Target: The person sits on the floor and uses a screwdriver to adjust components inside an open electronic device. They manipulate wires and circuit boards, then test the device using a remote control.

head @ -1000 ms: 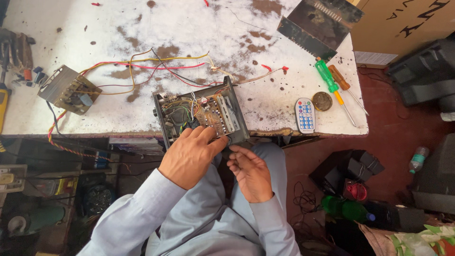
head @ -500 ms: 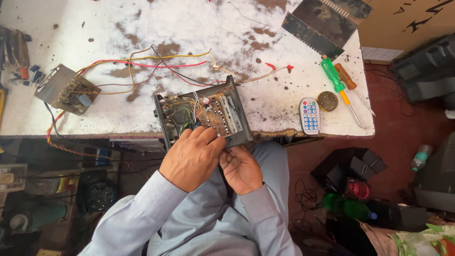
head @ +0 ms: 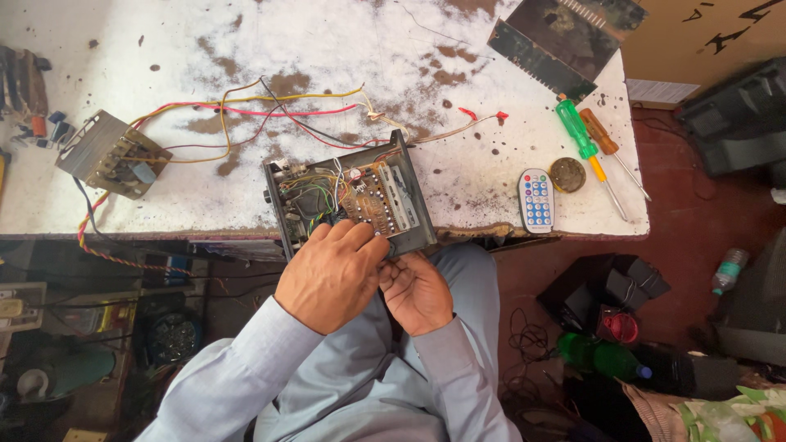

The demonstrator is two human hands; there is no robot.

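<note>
The person sits at the edge of the worn white workbench [head: 246,49] and works on an open electronics chassis [head: 348,205], which rests half over the near edge of the bench, just above the lap; the left hand [head: 332,274] lies over the near side of the box, fingers curled down onto the circuit board, and it seems to press or grip something small there, though what exactly I cannot tell because the fingers cover it; the right hand [head: 417,290] is just beside it, below the front corner of the box, fingers bent inward and touching the left hand's fingertips, maybe pinching a small part or supporting the box from under.

To do such work well, I think the box should be held steady so it does not slide off the edge; the fingers should move gently between the thin wires, without pulling them, and the board should not be bent.

The chassis is a dark metal frame with no lid; inside sits a brown circuit board with many small components and a bundle of green, white and red wires; longer coloured wires [head: 246,110] run from it across the bench to a transformer [head: 115,155] on the left; to the right lie a small remote control [head: 536,200] and two screwdrivers [head: 589,147].
</note>
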